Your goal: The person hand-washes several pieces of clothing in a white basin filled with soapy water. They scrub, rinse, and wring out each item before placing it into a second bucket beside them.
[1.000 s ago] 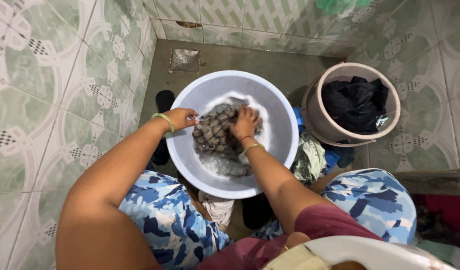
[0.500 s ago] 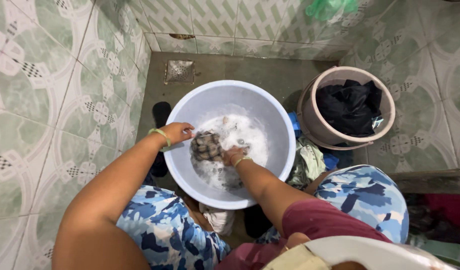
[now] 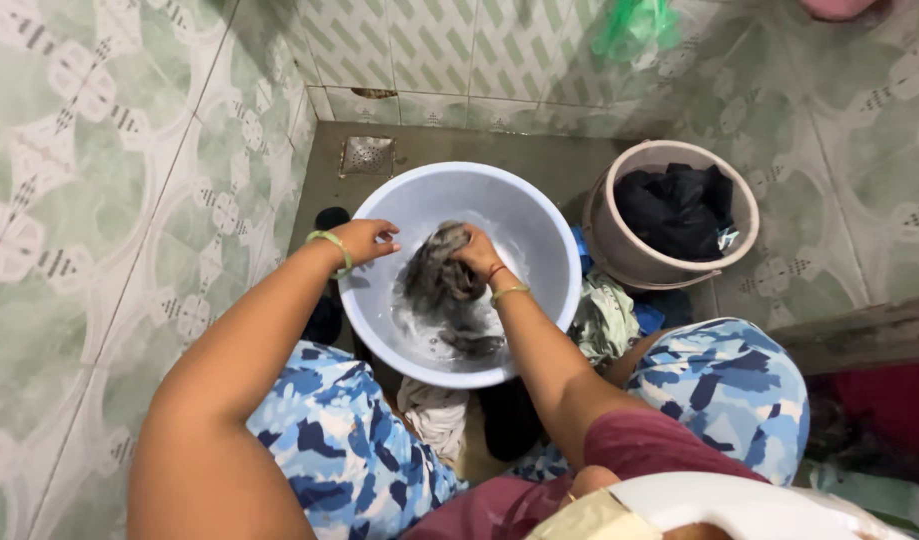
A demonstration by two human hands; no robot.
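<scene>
A pale blue round basin (image 3: 539,230) stands on the floor between my knees, with soapy water in it. A wet checked cloth (image 3: 434,280) in grey and brown lies bunched in the basin, lifted partly out of the suds. My right hand (image 3: 476,252) grips the top of the cloth. My left hand (image 3: 367,240) hovers at the basin's left rim and pinches an edge of the same cloth. A green bangle circles my left wrist.
A beige bucket (image 3: 629,262) holding dark clothes stands to the right of the basin. Crumpled garments (image 3: 607,320) lie between basin and bucket. A floor drain (image 3: 366,155) sits in the far left corner. Green patterned tiled walls close in on three sides.
My right hand has pulled the cloth up from the suds toward the far side of the basin. The left hand stayed at the rim. The view shifted slightly.
</scene>
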